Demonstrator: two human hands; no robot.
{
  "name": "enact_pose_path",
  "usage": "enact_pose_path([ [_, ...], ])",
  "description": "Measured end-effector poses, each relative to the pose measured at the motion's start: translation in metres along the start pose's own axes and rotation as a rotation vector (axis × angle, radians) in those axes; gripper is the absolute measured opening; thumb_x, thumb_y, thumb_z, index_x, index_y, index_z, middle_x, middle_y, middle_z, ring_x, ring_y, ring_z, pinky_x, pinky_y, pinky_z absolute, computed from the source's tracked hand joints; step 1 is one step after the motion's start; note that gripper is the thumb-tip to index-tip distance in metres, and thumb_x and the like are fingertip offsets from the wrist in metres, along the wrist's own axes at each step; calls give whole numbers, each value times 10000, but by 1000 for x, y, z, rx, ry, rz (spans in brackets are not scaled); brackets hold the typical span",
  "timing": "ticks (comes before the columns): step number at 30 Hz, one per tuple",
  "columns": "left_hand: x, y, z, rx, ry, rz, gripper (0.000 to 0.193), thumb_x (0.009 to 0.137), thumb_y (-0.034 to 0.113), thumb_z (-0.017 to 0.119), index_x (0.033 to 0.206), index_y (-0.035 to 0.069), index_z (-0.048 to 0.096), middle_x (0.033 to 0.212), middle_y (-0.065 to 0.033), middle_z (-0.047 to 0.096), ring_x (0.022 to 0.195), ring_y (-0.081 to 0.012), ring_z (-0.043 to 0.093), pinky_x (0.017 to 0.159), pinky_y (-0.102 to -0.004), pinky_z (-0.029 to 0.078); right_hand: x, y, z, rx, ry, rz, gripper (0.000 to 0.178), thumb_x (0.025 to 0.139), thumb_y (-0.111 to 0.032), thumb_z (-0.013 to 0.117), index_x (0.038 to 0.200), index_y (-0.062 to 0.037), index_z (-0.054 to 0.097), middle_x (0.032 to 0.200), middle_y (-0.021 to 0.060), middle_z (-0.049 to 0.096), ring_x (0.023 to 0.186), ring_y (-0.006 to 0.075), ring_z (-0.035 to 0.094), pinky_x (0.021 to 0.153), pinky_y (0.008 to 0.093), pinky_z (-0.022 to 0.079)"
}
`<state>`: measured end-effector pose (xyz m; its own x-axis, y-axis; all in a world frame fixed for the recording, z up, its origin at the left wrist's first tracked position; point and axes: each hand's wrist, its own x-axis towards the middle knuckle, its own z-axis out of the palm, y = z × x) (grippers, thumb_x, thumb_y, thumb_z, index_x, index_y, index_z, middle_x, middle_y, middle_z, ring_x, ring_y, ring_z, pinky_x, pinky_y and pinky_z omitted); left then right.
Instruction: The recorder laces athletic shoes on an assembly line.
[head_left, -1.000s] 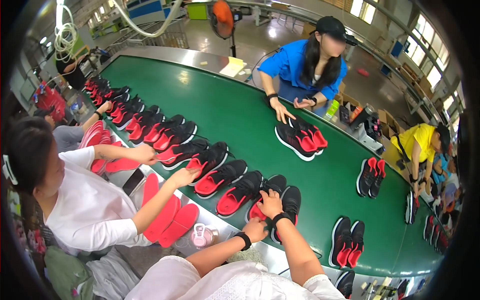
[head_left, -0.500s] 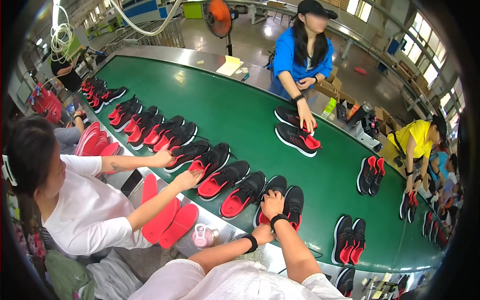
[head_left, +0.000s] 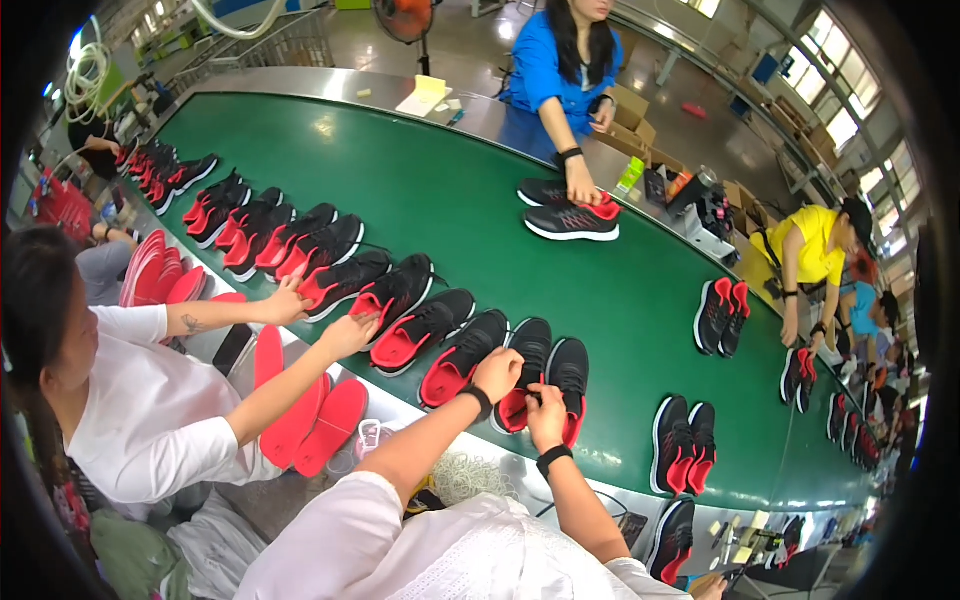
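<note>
Site: factory workshop, footwear production floor. Evidence: a long green worktop (head_left: 430, 210) with metal edging (head_left: 320, 85) runs across the hall, bearing a row of black-and-red shoes (head_left: 435, 325) of like design, further pairs set apart. Red insoles (head_left: 333, 428), several overlapping, lie along the near side. People stationed on both sides: one in a white shirt (head_left: 150, 400), one in blue (head_left: 545, 65) opposite, one in yellow (head_left: 818, 250) farther right. Surroundings: fan on a stand (head_left: 404, 15), cardboard boxes (head_left: 628, 105), coiled pale tubing (head_left: 88, 75), metal railings (head_left: 295, 50), bare shiny floor (head_left: 480, 45), large windows (head_left: 838, 110). Far-left equipment too blurred to identify.
</note>
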<state>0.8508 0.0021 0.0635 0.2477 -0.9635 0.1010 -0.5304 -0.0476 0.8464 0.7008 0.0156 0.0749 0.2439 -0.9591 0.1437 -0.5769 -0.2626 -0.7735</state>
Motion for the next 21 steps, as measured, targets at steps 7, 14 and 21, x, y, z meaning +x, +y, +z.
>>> enact_pose_path([
  [7, 32, 29, 8, 689, -526, 177, 224, 657, 250, 678, 856, 148, 672, 1027, -86, 547, 1104, -274, 436, 909, -477, 350, -20, 9, 7, 54, -93, 120, 75, 714, -23, 619, 773, -57, 587, 790, 132, 585, 708, 307, 588, 646, 398, 479],
  [14, 38, 22, 28, 965, -714, 360, 389, 673, 280, 656, 982, 45, 638, 1128, -141, 521, 1115, -323, 458, 872, -503, 394, -26, 1, 15, -352, -143, -230, 23, 705, -22, 556, 719, -40, 560, 734, 122, 538, 553, 305, 585, 490, 384, 495],
  [21, 49, 27, 5, 472, -467, 4, 262, 717, 192, 574, 930, 40, 579, 970, -186, 607, 854, -310, 619, 731, -414, 496, -3, 26, 32, -682, -399, -350, 79, 734, -56, 512, 777, -22, 569, 844, 134, 556, 703, 247, 603, 538, 346, 519],
])
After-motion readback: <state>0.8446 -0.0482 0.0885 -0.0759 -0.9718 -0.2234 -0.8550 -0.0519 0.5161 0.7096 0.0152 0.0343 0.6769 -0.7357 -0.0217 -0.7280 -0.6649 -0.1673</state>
